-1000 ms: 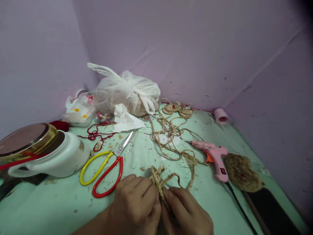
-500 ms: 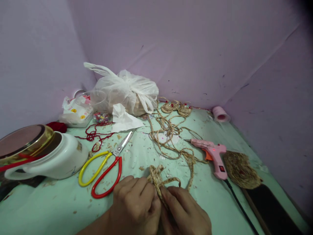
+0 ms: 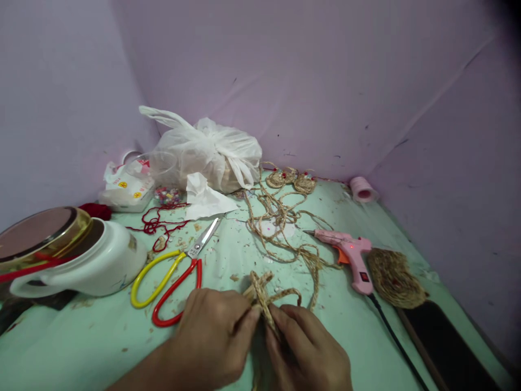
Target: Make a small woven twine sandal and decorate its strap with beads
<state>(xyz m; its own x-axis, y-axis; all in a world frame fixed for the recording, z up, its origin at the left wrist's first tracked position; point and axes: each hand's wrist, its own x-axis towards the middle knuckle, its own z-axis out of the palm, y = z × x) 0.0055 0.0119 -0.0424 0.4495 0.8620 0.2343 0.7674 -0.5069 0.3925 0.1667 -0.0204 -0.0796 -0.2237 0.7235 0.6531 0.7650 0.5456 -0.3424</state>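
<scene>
Both hands meet at the near edge of a mint-green table (image 3: pixel 101 336). My left hand (image 3: pixel 214 336) is closed, its fingers pinching a knotted piece of jute twine (image 3: pixel 262 296). My right hand (image 3: pixel 307 347) is closed on the same twine piece from the right. A loop of the twine sticks up between the fingers. The strand runs back to a loose tangle of jute twine (image 3: pixel 280 228) in the middle of the table.
Yellow-and-red scissors (image 3: pixel 175 277) lie left of the hands. A pink glue gun (image 3: pixel 350 255) with its black cord and a coiled jute disc (image 3: pixel 393 277) lie at right. A white pot (image 3: pixel 81 260), white plastic bag (image 3: pixel 207 152), red yarn (image 3: pixel 160 222), pink spool (image 3: pixel 361 190).
My left hand's fingers have stretched forward and shifted on the twine piece. The view has drifted slightly; nothing else on the table moved.
</scene>
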